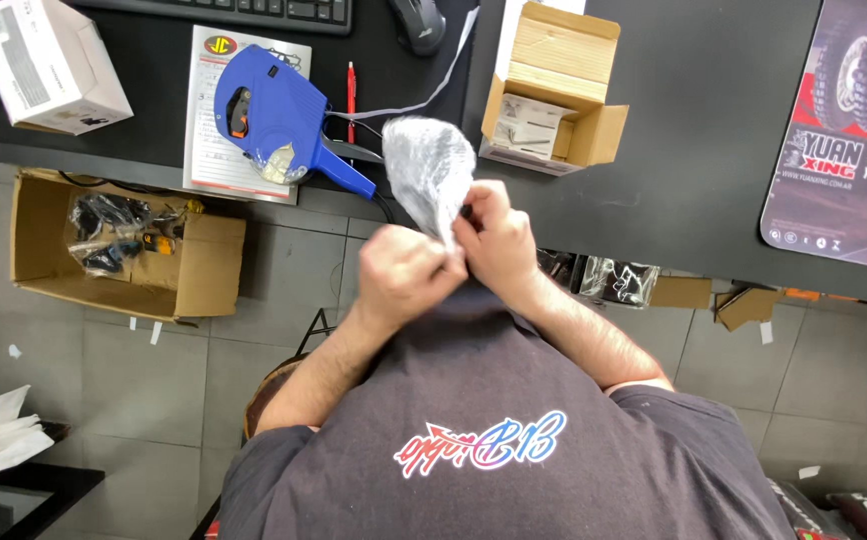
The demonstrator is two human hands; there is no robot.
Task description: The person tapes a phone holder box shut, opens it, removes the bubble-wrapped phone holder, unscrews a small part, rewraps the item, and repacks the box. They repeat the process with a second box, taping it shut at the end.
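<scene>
Left hand (406, 272) and right hand (494, 240) both closed, pinching lower end of clear plastic bag (430, 170) near chest. Bag's long axis runs near-to-far, bulging end pointing toward desk, just right of blue label gun (269, 115).

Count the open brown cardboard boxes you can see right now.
2. One open cardboard box stands on the dark desk, right of the bubble-wrap bundle that both hands hold. The other cardboard box sits on the tiled floor at left, holding bagged parts. Others may be hidden.
</scene>
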